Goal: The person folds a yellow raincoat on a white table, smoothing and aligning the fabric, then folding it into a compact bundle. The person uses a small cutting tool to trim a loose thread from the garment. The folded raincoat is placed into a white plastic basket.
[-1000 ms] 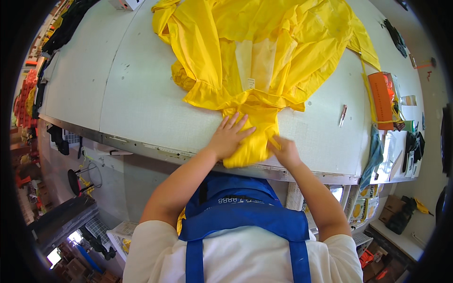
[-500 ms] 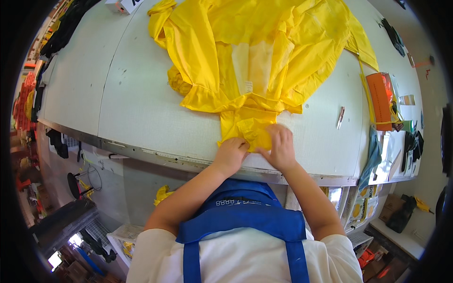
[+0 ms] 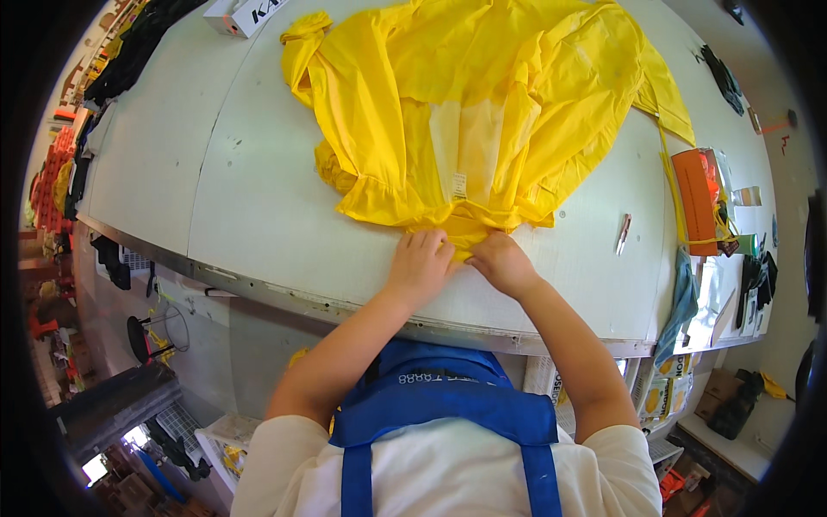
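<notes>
A yellow raincoat (image 3: 366, 146) lies spread on the white table (image 3: 276, 233), its pale lining and a small white label showing in the middle. A narrow flap of it, perhaps the hood, is folded up at the near edge. My left hand (image 3: 419, 265) is closed on the left side of this flap, fingers bent over the fabric. Opposite it, my right hand (image 3: 506, 264) pinches the flap's right side. Both thumbs meet close together at the fold, and the fingers hide part of the cloth.
Right of the raincoat lies a small red-and-silver tool (image 3: 623, 233). Farther right stands an orange box (image 3: 696, 200) with things in it, near a grey-blue cloth (image 3: 679, 297) hanging over the edge. A white box (image 3: 244, 15) sits at the far left, beside dark fabric (image 3: 138, 52).
The near flap, earlier hanging toward the table edge, is now rolled up shorter toward the raincoat's body. Both hands have moved away from me with it, and my right hand has closed on the cloth.
</notes>
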`<state>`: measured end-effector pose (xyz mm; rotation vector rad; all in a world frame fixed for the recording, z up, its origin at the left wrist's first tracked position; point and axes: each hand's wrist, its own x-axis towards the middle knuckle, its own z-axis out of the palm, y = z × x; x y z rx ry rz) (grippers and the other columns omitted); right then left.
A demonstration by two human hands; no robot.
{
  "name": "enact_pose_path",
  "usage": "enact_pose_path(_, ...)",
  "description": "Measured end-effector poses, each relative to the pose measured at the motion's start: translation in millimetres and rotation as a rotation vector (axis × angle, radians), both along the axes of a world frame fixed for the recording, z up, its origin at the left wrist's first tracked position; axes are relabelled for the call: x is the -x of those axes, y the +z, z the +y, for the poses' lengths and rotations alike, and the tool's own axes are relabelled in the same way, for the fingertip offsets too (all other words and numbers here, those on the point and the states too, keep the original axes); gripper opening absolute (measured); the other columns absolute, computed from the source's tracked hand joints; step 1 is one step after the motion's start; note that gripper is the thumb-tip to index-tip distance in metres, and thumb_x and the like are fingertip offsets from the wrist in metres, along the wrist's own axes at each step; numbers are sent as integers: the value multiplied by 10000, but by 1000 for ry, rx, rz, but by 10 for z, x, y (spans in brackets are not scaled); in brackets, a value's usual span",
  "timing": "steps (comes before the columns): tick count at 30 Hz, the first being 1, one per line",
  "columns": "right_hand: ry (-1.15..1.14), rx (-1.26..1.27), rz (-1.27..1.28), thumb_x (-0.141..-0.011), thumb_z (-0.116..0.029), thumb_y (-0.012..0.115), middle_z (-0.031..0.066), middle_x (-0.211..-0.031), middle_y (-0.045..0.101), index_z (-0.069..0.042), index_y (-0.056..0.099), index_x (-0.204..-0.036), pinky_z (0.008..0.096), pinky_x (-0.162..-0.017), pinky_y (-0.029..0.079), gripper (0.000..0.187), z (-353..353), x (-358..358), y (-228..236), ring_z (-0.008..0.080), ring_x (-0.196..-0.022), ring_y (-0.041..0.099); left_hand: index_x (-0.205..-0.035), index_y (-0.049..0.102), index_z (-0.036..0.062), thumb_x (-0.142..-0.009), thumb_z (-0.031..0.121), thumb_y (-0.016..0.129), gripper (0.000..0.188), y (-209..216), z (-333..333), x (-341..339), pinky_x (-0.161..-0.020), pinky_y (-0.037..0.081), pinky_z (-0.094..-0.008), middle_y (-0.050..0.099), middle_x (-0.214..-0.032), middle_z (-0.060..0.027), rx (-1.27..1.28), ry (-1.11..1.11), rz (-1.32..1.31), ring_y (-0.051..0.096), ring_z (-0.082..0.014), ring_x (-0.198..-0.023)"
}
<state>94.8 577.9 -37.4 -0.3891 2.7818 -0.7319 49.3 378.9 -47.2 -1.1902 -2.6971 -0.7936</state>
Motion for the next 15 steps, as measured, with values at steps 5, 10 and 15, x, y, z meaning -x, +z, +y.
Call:
enact_pose_path(5,-183,143,186,-781,-174,657,90,-905,590,-76,625,-918,391,-827,445,172,-47,134,35,284,-905,557,-924,574,47,-824,173,624,168,-104,5,242,-683,460,-441,603,-902,-128,172,-25,-439,581,-345,-853)
enact_pose_path(10,-34,37,381,-794,-159,642,98,-913,599,-78,619,-991,372,-799,458,214,81,197,87,298,-909,559,-941,608,64,-816,183,637,175,-164,44,405,-699,472,-427,597,-992,-141,-11,74,-436,570,-349,-884)
enact_pose_path(15,-217,108,117,-791,-160,646,88,-892,608,-63,613,-951,396,-799,466,190,167,298,-50,310,-940,561,-940,599,74,-819,192,638,174,44,-82,407,-698,473,-411,599,-969,-140,-39,-69,-102,570,-345,-872)
